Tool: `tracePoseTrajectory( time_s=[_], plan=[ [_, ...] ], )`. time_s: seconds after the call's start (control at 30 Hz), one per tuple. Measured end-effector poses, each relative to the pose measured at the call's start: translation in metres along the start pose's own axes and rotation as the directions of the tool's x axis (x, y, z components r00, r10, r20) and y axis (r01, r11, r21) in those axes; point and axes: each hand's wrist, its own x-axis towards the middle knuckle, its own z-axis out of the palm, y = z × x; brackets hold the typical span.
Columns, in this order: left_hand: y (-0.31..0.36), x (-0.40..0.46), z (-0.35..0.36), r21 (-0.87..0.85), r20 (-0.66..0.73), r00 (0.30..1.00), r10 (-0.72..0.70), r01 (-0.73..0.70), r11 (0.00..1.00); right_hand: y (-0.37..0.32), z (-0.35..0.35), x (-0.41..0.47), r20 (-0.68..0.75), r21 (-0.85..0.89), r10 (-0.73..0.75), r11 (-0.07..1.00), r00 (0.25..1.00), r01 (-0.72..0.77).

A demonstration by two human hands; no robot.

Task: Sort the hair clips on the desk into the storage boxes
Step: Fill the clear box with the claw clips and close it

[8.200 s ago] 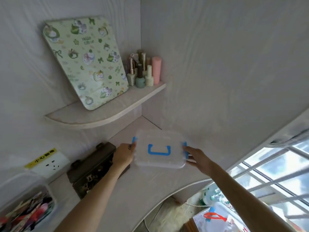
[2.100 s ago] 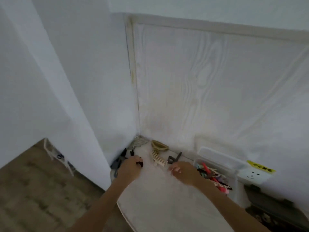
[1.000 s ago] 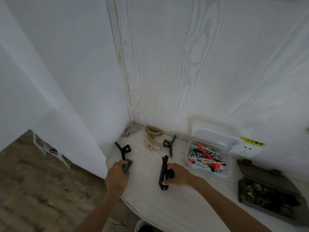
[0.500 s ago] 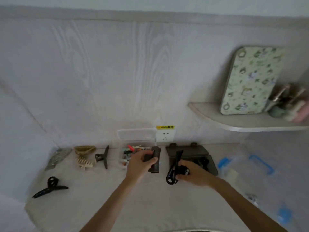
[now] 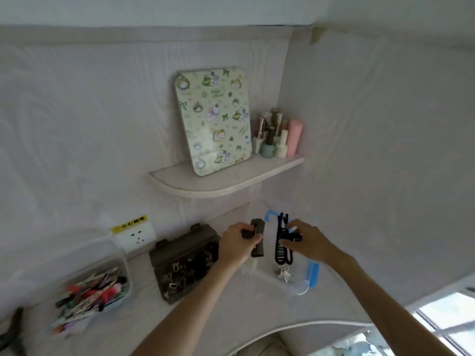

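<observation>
- Two hair clips held at centre frame, one per hand, both above the clear plastic storage box with blue latches (image 5: pixel 312 274) at lower centre right.
- Left hand (image 5: pixel 237 244) clenched round a dark brown rectangular claw clip (image 5: pixel 257 237), thumb and fingers wrapped about its upper half.
- Right hand (image 5: pixel 307 242) pinching a long black toothed claw clip (image 5: pixel 282 240) at its hinge side, teeth pointing left, length running up and down the frame.
- Likely light, rigid plastic, both of them; sprung at the hinge, so squeezing the rear levers would open the teeth. Best held by the solid spine or across the shut body, away from the levers.
- Thin teeth on the black clip probably the fragile part: better lowered than dropped, and kept from snagging the small silvery clip (image 5: pixel 282 274) already lying in the clear box.
- Smooth surfaces, possibly a little slippery in a loose pinch; a firm wrap as shown looks adequate.
- Dark brown lidded box (image 5: pixel 185 263) left of the hands, open, with many small dark clips inside.
- Clear tub of bright mixed clips (image 5: pixel 90 289) at lower left of the frame, on the pale wood-grain tabletop (image 5: pixel 231 317).
- One more dark clip (image 5: pixel 12 330), blurred, at the far lower left edge, not yet sorted.
- Floral-patterned board (image 5: pixel 214 122) and small cosmetic bottles (image 5: pixel 277 134) on the corner shelf (image 5: pixel 223 181) at upper centre, apart from the sorting.
</observation>
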Motion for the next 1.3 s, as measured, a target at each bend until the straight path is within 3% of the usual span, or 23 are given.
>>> tracePoseTrajectory(
  time_s=[0.13, 0.3, 0.43, 0.57, 0.67, 0.77, 0.9, 1.0, 1.07, 1.17, 1.27, 1.3],
  plan=[
    [-0.004, 0.003, 0.015, 0.294, 0.169, 0.985, 0.028, -0.078, 0.953, 0.001, 0.030, 0.014, 0.085, -0.150, 0.032, 0.989, 0.996, -0.019],
    [-0.023, 0.002, 0.016, 0.603, 0.357, 0.929, 0.101, -0.312, 0.734, 0.003, 0.059, 0.027, 0.358, 0.031, 0.184, 0.977, 0.915, -0.209],
    [-0.027, 0.007, 0.015, 0.621, 0.447, 0.888, 0.108, -0.395, 0.677, 0.009, 0.072, 0.032, 0.309, -0.060, 0.226, 0.974, 0.924, -0.218],
    [-0.025, 0.006, -0.002, 0.469, 0.499, 0.863, 0.072, -0.340, 0.815, 0.003, 0.061, 0.031, 0.247, -0.206, 0.176, 0.970, 0.953, -0.126],
    [-0.030, -0.005, -0.034, 0.345, 0.417, 0.902, 0.115, -0.274, 0.898, -0.015, 0.050, 0.030, 0.139, -0.118, 0.023, 0.993, 0.990, -0.007],
    [-0.052, -0.020, -0.070, 0.271, 0.329, 0.942, 0.060, -0.155, 0.950, -0.036, 0.052, 0.031, 0.075, 0.044, -0.127, 0.991, 0.989, 0.124],
    [-0.118, -0.067, -0.145, 0.170, 0.147, 0.985, -0.091, 0.066, 0.983, -0.122, 0.097, 0.028, 0.183, 0.089, -0.303, 0.952, 0.935, 0.292],
    [-0.166, -0.119, -0.199, 0.065, -0.030, 0.978, -0.205, 0.207, 0.976, -0.188, 0.152, 0.022, 0.302, 0.164, -0.453, 0.891, 0.839, 0.423],
    [-0.196, -0.160, -0.233, -0.038, -0.168, 0.941, -0.295, 0.293, 0.955, -0.234, 0.195, 0.013, 0.419, 0.139, -0.515, 0.851, 0.748, 0.507],
    [-0.241, -0.221, -0.273, -0.056, -0.339, 0.836, -0.431, 0.439, 0.897, -0.299, 0.256, -0.013, 0.562, 0.183, -0.590, 0.772, 0.579, 0.609],
    [-0.283, -0.278, -0.300, -0.013, -0.485, 0.717, -0.501, 0.567, 0.823, -0.350, 0.317, -0.043, 0.657, 0.065, -0.594, 0.658, 0.464, 0.750],
    [-0.289, -0.287, -0.304, 0.011, -0.524, 0.691, -0.498, 0.589, 0.808, -0.356, 0.329, -0.047, 0.667, 0.010, -0.588, 0.621, 0.457, 0.784]
  ],
)
